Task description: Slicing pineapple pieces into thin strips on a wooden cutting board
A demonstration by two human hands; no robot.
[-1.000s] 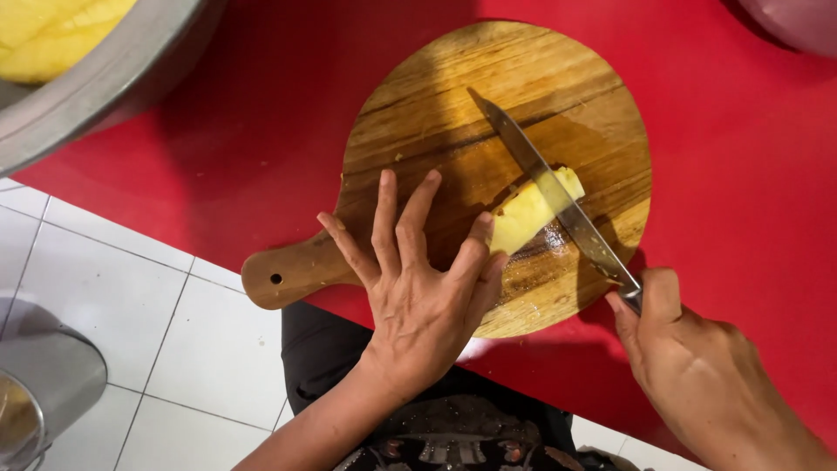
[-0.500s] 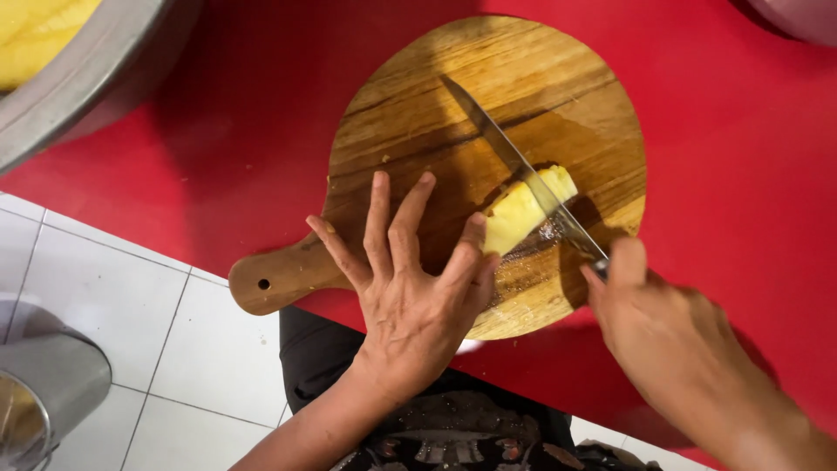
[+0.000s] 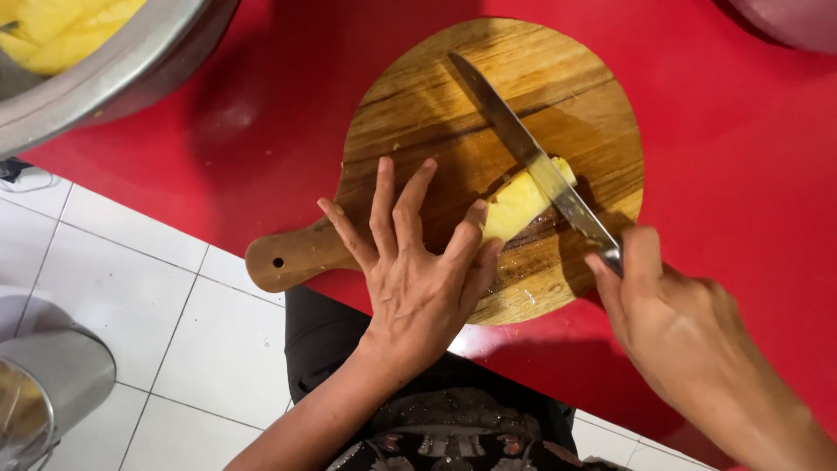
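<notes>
Red table bears a round board; left hand, fingers splayed, steadies yellow fruit, right hand seemingly grips knife.

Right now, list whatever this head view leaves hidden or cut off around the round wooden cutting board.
- Knife handle: buried inside the right hand; only the steel knife blade shows.
- Near end of the pale yellow fruit piece: covered by the left hand.
- Large metal bowl of yellow pieces: cut off by the top-left edge.
- Pinkish object: top-right edge crops it; kind unclear.
- Round wooden cutting board: near rim under the left hand.
</notes>
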